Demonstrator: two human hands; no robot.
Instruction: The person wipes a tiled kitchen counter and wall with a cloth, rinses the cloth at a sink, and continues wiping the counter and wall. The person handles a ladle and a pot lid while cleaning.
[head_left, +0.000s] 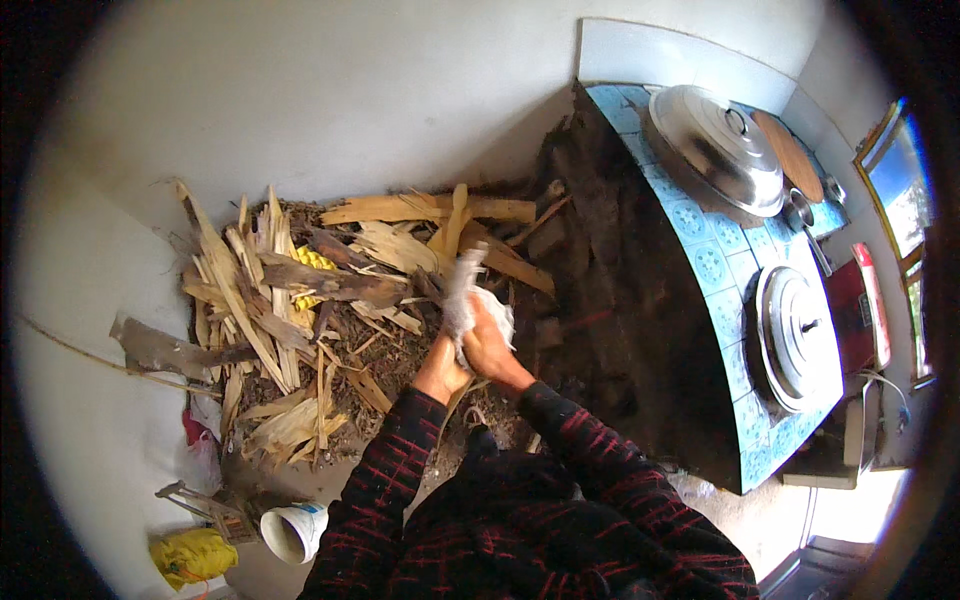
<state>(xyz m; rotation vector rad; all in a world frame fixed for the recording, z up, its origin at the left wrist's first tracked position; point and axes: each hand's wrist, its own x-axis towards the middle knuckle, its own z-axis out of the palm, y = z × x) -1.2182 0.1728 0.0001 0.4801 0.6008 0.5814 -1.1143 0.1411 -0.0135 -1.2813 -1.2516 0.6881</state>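
Observation:
Both hands are close together in front of me, above a heap of split firewood (300, 285). A whitish, crumpled thing, perhaps a cloth or work glove (495, 311), lies about them, partly blurred. My left hand (444, 367) has a pale grey part of it at its fingers; whether it is worn or gripped I cannot tell. My right hand (491, 341) presses against the white part, its back and thumb bare. Yellow corn cobs (315, 259) show between the wood pieces on the left.
A blue-tiled stove (709, 259) on the right bears a large domed metal lid (716, 150), a smaller lid (799, 337), a ladle (797, 210) and a wooden board (787, 156). A white bucket (292, 532) lies tipped at lower left, near a yellow bag (191, 559).

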